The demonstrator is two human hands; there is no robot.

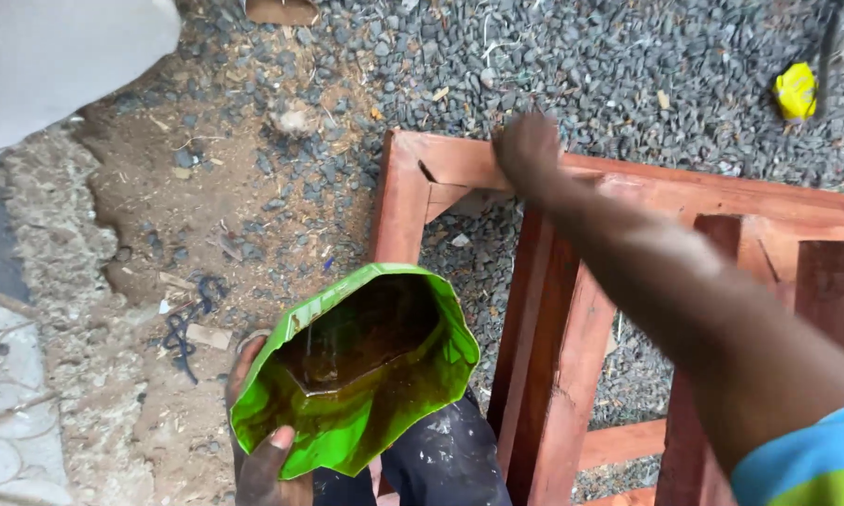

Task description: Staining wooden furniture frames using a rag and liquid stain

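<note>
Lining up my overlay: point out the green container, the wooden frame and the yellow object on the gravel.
green container (347, 426): head view, on its green front wall below the brown liquid.
wooden frame (401, 201): head view, on the near-left corner post.
yellow object (796, 91): head view, on its middle.

The right hand (527, 147) was motion-blurred on the wooden frame (544, 309), so its grip could not be told. The frame ran off the right and bottom edges. Beside the frame, the green container (356, 375) hid most of the left hand (258, 459).
</note>
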